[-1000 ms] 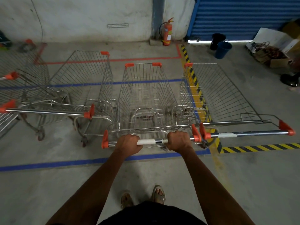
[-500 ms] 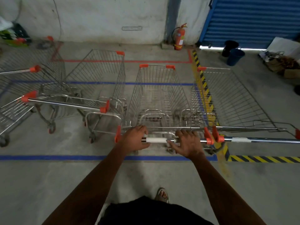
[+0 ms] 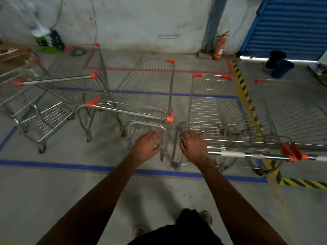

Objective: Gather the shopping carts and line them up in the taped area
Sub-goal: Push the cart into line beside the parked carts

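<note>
Several wire shopping carts with orange corner caps stand side by side inside a blue taped rectangle (image 3: 53, 166) on the concrete floor. The cart in front of me (image 3: 212, 103) has a chrome handle (image 3: 247, 155) running to the right. My right hand (image 3: 193, 147) lies over that handle's left end with its fingers spread and relaxed. My left hand (image 3: 146, 145) hovers off the handle, over the gap beside the neighbouring cart (image 3: 146, 96), holding nothing. Another cart (image 3: 292, 112) stands close on the right, and two more (image 3: 70, 76) (image 3: 26, 112) stand askew on the left.
Red tape (image 3: 159, 69) marks a box behind the carts, and yellow-black hazard tape (image 3: 244, 89) runs along their right. A fire extinguisher (image 3: 219, 46) stands by the wall. A blue bucket (image 3: 281, 68) and a black one (image 3: 275, 58) sit near the blue shutter (image 3: 292, 23). Green bags (image 3: 49, 41) lie far left.
Both hands have let go of the cart handle and shifted left along it. My view has swung left, bringing the leftmost carts into sight.
</note>
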A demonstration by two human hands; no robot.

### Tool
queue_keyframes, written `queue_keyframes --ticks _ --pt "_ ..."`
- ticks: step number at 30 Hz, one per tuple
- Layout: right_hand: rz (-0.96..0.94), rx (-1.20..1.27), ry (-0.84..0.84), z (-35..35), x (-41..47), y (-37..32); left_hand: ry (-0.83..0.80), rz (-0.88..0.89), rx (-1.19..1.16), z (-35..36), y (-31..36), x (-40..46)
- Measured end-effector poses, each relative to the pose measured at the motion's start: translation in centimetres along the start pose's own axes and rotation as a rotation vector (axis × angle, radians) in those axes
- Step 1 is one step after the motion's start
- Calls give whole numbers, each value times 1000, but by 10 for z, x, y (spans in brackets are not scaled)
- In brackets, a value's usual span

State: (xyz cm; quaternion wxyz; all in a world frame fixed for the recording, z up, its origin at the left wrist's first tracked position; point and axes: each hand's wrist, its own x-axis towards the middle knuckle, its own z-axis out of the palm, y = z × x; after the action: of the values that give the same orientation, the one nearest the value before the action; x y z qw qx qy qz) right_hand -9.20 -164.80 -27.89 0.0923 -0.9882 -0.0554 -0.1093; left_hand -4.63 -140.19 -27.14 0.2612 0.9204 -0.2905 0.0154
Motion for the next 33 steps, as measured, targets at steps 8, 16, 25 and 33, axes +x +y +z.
queue_keyframes --ticks 8,16,25,33 --pt "-40 64 -78 24 86 -101 -19 -168 71 -50 -115 18" --pt "11 57 -261 66 184 -135 -70 -237 207 -69 -189 69" --pt "149 3 -402 101 239 -153 -250 -132 520 -84 -262 113" --pt "287 -66 -421 95 229 -160 -307 -112 463 -78 -257 114"
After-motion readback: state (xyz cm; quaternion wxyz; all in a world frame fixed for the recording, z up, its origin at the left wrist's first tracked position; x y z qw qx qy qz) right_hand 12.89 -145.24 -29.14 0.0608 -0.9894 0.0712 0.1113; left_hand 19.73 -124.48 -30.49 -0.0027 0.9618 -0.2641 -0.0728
